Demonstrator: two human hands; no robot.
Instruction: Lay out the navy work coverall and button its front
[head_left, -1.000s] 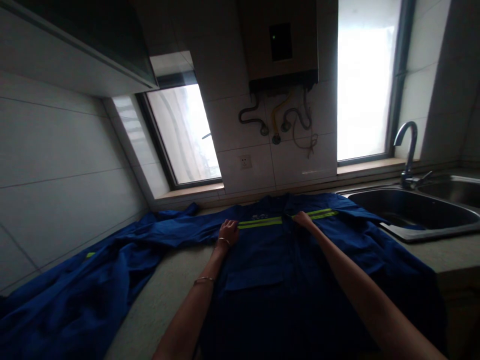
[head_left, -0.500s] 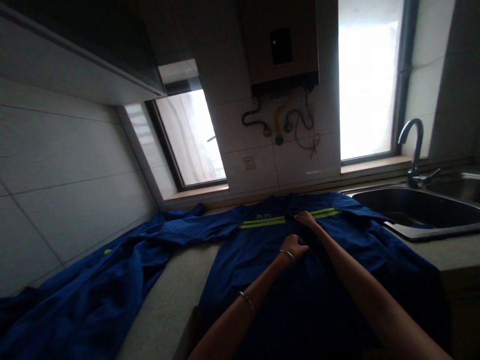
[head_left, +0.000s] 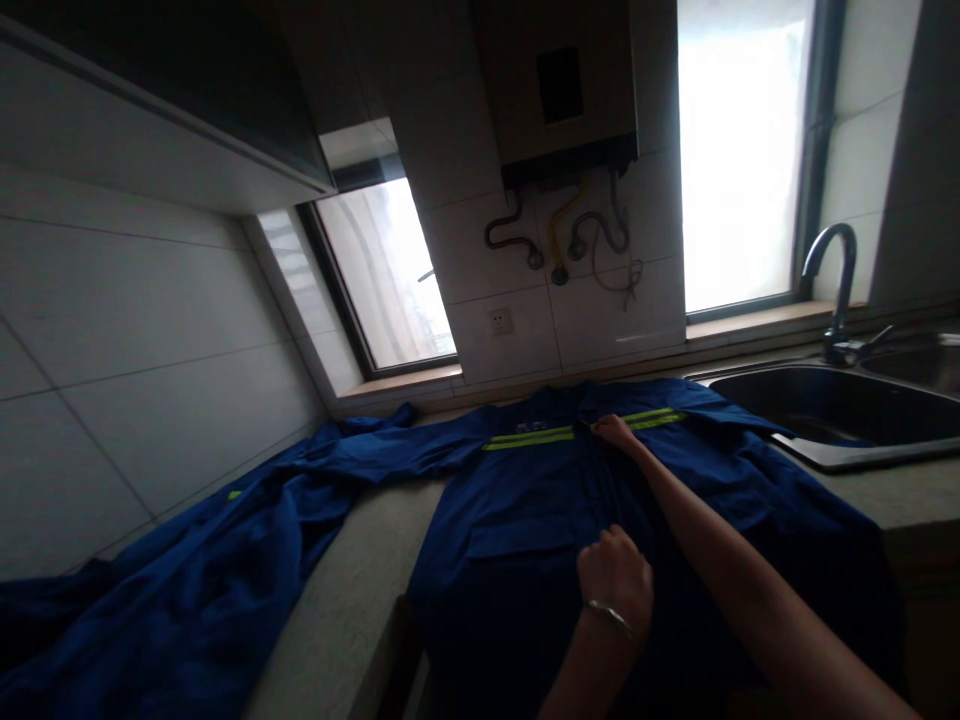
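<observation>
A dark blue work jacket (head_left: 517, 490) with yellow-green chest stripes lies spread, front up, over the counter and hangs past its front edge. My right hand (head_left: 616, 434) is closed on the jacket's front opening at the height of the stripes. Lower down, my left hand (head_left: 616, 580), with a silver bangle at the wrist, is closed over the same front edge. What its fingers hold, if anything, is hidden behind the hand. Between the two hands the front strip runs in a nearly straight line. One sleeve stretches left, and the other reaches right beside the sink.
More blue cloth (head_left: 202, 590) lies heaped along the left counter (head_left: 345, 590). A sink (head_left: 840, 400) with a tall faucet (head_left: 836, 290) is at the right. A water heater (head_left: 559, 90) with hoses hangs on the tiled wall between two windows, above a socket (head_left: 500, 321).
My left hand has moved down along the jacket's front, toward me, away from the right hand. My right hand stays at the stripes. The view has shifted slightly.
</observation>
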